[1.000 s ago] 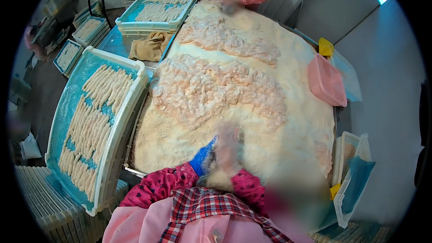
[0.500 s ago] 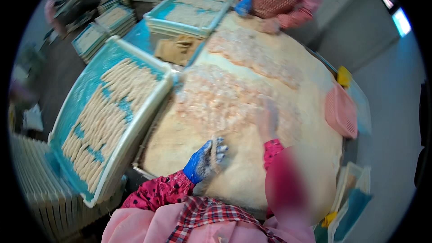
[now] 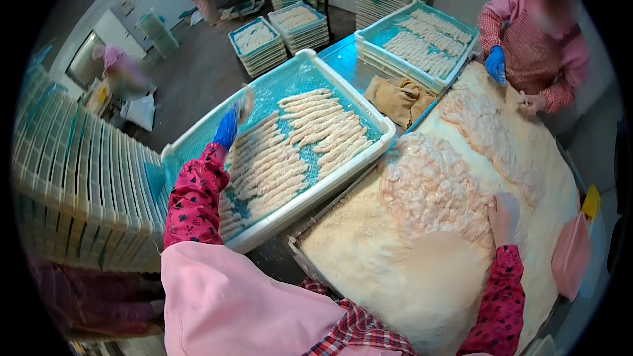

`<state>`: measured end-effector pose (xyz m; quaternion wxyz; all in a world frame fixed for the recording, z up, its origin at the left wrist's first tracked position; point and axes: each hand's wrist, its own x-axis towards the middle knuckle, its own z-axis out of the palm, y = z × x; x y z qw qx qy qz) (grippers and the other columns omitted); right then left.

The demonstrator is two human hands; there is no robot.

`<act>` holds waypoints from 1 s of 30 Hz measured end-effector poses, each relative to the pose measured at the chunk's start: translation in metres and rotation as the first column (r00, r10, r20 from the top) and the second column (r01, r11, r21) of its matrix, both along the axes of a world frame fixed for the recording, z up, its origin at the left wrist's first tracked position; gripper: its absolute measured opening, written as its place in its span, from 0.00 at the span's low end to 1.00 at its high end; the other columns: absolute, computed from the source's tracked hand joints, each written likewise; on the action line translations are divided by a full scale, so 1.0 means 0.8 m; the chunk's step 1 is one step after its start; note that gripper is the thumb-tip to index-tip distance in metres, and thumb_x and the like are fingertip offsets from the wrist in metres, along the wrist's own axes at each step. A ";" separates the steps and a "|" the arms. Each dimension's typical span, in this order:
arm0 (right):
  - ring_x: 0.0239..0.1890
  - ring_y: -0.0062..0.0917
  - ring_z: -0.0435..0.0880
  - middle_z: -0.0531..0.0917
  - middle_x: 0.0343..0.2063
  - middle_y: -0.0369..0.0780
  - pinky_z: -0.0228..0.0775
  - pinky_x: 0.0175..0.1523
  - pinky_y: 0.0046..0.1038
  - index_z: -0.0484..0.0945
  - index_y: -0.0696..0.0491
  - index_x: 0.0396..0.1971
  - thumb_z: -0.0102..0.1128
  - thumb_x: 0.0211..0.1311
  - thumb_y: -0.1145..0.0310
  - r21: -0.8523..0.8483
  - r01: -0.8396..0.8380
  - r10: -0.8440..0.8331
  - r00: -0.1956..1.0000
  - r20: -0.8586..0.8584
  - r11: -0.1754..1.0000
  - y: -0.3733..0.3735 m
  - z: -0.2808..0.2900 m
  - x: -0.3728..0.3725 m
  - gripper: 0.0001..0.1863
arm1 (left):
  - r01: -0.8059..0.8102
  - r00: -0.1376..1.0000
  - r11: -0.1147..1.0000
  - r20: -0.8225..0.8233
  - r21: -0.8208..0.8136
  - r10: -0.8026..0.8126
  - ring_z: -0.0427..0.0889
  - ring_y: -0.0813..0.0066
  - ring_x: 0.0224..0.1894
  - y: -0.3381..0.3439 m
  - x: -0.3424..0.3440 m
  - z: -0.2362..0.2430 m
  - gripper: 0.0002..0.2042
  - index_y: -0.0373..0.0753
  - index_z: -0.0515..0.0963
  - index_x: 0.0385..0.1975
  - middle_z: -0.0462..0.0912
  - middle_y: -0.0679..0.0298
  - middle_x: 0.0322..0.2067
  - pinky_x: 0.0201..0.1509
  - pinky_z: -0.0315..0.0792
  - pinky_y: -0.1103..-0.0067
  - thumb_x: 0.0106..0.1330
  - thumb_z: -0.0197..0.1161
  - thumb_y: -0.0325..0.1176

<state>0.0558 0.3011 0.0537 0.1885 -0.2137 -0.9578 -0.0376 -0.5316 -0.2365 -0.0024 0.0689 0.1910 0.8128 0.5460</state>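
Observation:
My left hand (image 3: 229, 125), in a blue glove, is raised over the left part of a white tray (image 3: 339, 78) lined with blue plastic. A pale flour-coated meat strip (image 3: 246, 104) shows at its fingers, which are closed on it. Rows of similar coated strips (image 3: 270, 158) lie side by side in that tray. On the floured table, my right hand (image 3: 504, 219) rests at the near right edge of a heap of raw meat strips (image 3: 432, 175). Its fingers look stretched out, with the thumb apart; the tips are partly lost against the meat.
Across the table a co-worker's blue-gloved hand (image 3: 495, 66) is beside more meat (image 3: 491, 138). Another strip-filled tray (image 3: 376, 59) and a brown cloth (image 3: 399, 100) lie beyond mine. Stacked trays (image 3: 86, 178) rise at left; a pink basket (image 3: 571, 257) stands at right.
My left hand has moved from the table, left and away from me, over the tray with the strip. The view has swung left. My right hand stays by the meat heap.

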 end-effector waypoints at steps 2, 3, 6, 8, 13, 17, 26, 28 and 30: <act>0.36 0.37 0.72 0.73 0.27 0.42 0.64 0.41 0.36 0.72 0.53 0.28 0.59 0.38 0.75 0.058 0.031 -0.029 0.999 -0.031 0.998 0.001 0.011 0.012 0.12 | 0.210 0.974 0.971 0.111 -0.115 -0.198 0.70 0.69 0.55 0.068 0.027 0.012 0.24 0.35 0.68 0.56 0.73 0.60 0.52 0.61 0.59 0.74 0.71 0.38 0.47; 0.35 0.38 0.72 0.73 0.27 0.42 0.64 0.41 0.36 0.71 0.54 0.27 0.59 0.38 0.75 0.040 0.033 -0.032 0.999 -0.026 0.999 -0.001 0.015 0.012 0.12 | 0.218 0.968 0.970 0.149 -0.109 -0.201 0.70 0.69 0.55 0.089 0.040 0.032 0.24 0.35 0.67 0.56 0.73 0.61 0.53 0.61 0.59 0.74 0.71 0.39 0.47; 0.34 0.39 0.72 0.73 0.25 0.43 0.64 0.39 0.37 0.72 0.55 0.26 0.59 0.37 0.76 0.009 0.014 -0.014 1.000 -0.015 1.000 0.004 0.021 0.019 0.10 | 0.254 0.941 0.960 0.258 -0.114 -0.218 0.69 0.70 0.55 0.115 0.070 0.074 0.23 0.38 0.67 0.57 0.71 0.61 0.54 0.62 0.57 0.73 0.71 0.39 0.47; 0.32 0.39 0.73 0.74 0.25 0.43 0.65 0.38 0.37 0.72 0.55 0.25 0.58 0.38 0.76 -0.001 0.015 -0.015 0.999 -0.038 1.000 0.013 0.019 0.035 0.09 | 0.341 0.911 0.925 0.304 -0.170 -0.279 0.69 0.70 0.56 0.120 0.074 0.094 0.23 0.40 0.67 0.57 0.70 0.62 0.55 0.62 0.57 0.73 0.71 0.39 0.47; 0.30 0.37 0.74 0.74 0.24 0.42 0.66 0.36 0.34 0.74 0.55 0.27 0.58 0.39 0.77 -0.304 0.118 -0.253 0.854 -0.455 0.945 -0.059 0.089 0.063 0.10 | 0.280 0.958 0.883 0.162 -0.376 -0.235 0.70 0.67 0.55 0.006 0.032 0.076 0.20 0.37 0.69 0.55 0.73 0.59 0.53 0.61 0.59 0.73 0.70 0.42 0.41; 0.32 0.34 0.75 0.76 0.26 0.40 0.67 0.40 0.33 0.76 0.54 0.27 0.62 0.38 0.74 -0.281 -0.069 0.049 0.996 -0.077 0.957 -0.152 0.058 0.088 0.10 | 0.236 0.960 0.931 -0.081 -0.279 -0.267 0.71 0.68 0.53 -0.054 0.043 0.025 0.18 0.32 0.70 0.53 0.74 0.58 0.51 0.59 0.62 0.75 0.70 0.45 0.36; 0.41 0.35 0.75 0.76 0.35 0.44 0.67 0.46 0.33 0.73 0.56 0.42 0.65 0.44 0.62 -0.338 0.319 -0.306 0.947 0.093 0.885 -0.254 -0.022 0.158 0.23 | 0.857 0.418 0.420 -0.075 -0.298 -0.905 0.74 0.54 0.49 0.199 0.502 0.078 0.29 0.37 0.70 0.52 0.74 0.52 0.49 0.53 0.67 0.68 0.49 0.69 0.40; 0.42 0.33 0.75 0.76 0.38 0.44 0.67 0.47 0.32 0.72 0.56 0.44 0.63 0.48 0.63 -0.325 0.269 -0.221 0.959 0.178 0.906 -0.284 -0.031 0.133 0.23 | 0.887 0.239 0.279 -0.153 -0.368 -0.959 0.71 0.54 0.52 0.230 0.571 0.027 0.35 0.37 0.63 0.58 0.70 0.51 0.53 0.54 0.66 0.67 0.50 0.67 0.45; 0.43 0.31 0.76 0.77 0.40 0.43 0.67 0.47 0.29 0.72 0.56 0.45 0.60 0.53 0.66 -0.608 0.295 -0.277 0.953 0.126 0.737 -0.299 -0.034 0.144 0.20 | 0.858 0.209 0.269 -0.182 -0.438 -0.961 0.72 0.54 0.51 0.249 0.605 0.011 0.38 0.39 0.59 0.61 0.69 0.52 0.54 0.55 0.66 0.67 0.50 0.67 0.44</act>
